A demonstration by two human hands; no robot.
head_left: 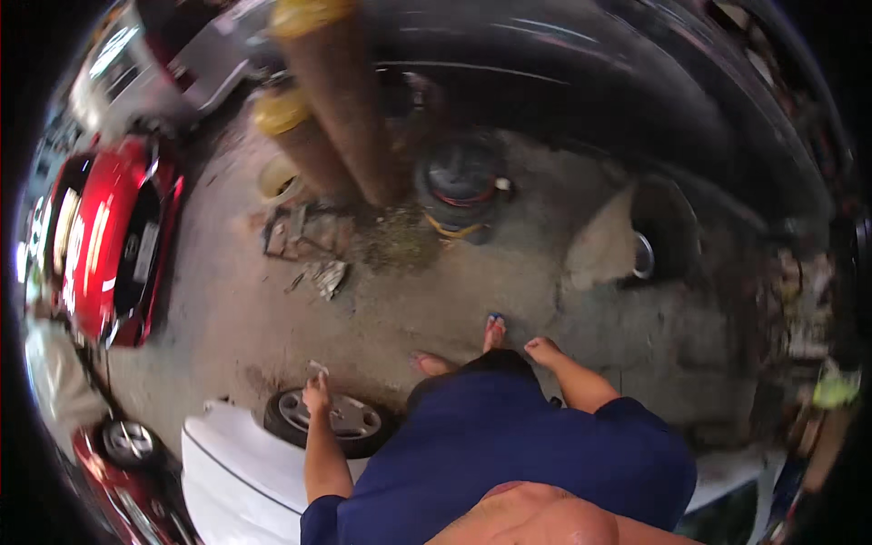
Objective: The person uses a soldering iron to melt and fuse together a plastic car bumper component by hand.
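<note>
My left hand (317,392) is closed round a small whitish object (318,367), whose pale end sticks out past the fingers; blur hides its kind. Below that hand, a wheel with a silver rim (352,417) shows beside the white car (238,472) at my left. Held out in front of me on the other side, my right hand (543,351) has its fingers curled in. Whether anything is inside it cannot be seen. My feet (493,334) are on the concrete floor just left of that hand.
Two tall brown cylinders with yellow tops (338,100) stand ahead, beside a dark round drum-like machine (460,182). Scrap metal (307,234) lies left of them. A dark car (563,82) spans the far side, a red car (113,241) the left. A pale open-ended barrel (613,238) rests to the right.
</note>
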